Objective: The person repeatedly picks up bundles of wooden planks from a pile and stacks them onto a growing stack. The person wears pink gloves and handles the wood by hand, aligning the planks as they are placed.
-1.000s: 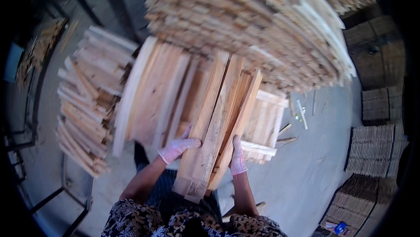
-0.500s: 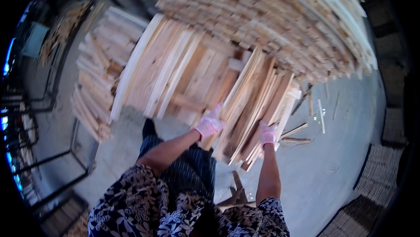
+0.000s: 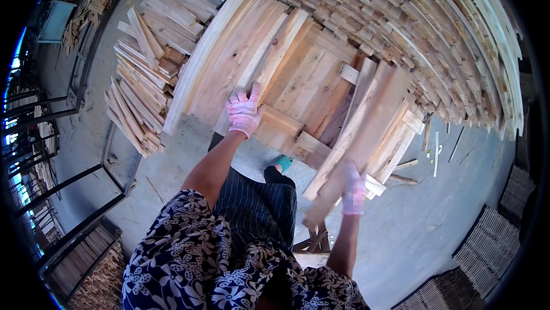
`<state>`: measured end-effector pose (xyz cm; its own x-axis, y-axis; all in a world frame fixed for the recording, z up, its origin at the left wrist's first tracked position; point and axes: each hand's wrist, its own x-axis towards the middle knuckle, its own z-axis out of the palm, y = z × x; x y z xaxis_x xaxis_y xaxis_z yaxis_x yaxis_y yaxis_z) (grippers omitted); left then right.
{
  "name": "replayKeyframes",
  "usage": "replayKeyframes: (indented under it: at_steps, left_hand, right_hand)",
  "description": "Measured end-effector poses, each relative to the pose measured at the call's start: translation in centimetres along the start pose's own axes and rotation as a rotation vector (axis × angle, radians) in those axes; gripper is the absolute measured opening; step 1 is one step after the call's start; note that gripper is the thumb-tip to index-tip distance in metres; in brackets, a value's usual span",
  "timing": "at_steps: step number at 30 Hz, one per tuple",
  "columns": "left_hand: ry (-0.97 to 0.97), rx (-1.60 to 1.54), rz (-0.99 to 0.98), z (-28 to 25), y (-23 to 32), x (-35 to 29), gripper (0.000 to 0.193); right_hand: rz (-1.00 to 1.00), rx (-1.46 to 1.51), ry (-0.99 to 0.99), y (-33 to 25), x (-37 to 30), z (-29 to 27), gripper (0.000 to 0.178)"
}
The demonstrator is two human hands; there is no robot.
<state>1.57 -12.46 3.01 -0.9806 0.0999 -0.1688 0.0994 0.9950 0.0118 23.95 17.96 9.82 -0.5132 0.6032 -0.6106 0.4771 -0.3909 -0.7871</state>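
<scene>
Pink-gloved left hand [image 3: 244, 114] spreads its grip on a pale wooden plank [image 3: 281, 52] at the stack's [image 3: 309, 78] near edge; right hand [image 3: 354, 191] clasps a brown wooden board [image 3: 375, 129].

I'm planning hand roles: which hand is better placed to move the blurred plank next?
Right, likely: the right hand appears to grip the blurred plank, while the left hand is farther left, on another board.

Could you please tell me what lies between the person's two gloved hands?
In the head view, a wooden crosspiece lies nearer the left hand, and a pale slanting board nearer the right hand.
</scene>
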Motion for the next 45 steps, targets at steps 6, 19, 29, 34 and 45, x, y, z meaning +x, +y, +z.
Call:
replayKeyframes:
  at_steps: [6,19,29,34,45]
  left_hand:
    - [-0.2,-0.185,0.079,-2.3,-1.1,2.2,0.083]
    - [-0.041,-0.101,0.246,-2.8,-8.4,7.4,0.055]
    - [0.228,-0.249,0.341,-0.6,-7.6,9.8,0.054]
    - [0.239,-0.268,0.318,-0.3,-8.4,9.7,0.053]
    - [0.019,-1.003,0.321,-2.2,5.2,5.0,0.047]
  right_hand:
    - [0.06,-0.242,-0.203,-0.7,7.1,18.9,0.087]
    - [0.096,-1.024,0.181,-6.0,8.5,31.7,0.111]
    - [-0.044,-0.924,0.176,-1.2,6.6,29.0,0.105]
    - [-0.148,-0.961,0.232,0.8,2.7,28.1,0.108]
    - [-0.496,-0.664,0.165,5.4,4.7,23.2,0.093]
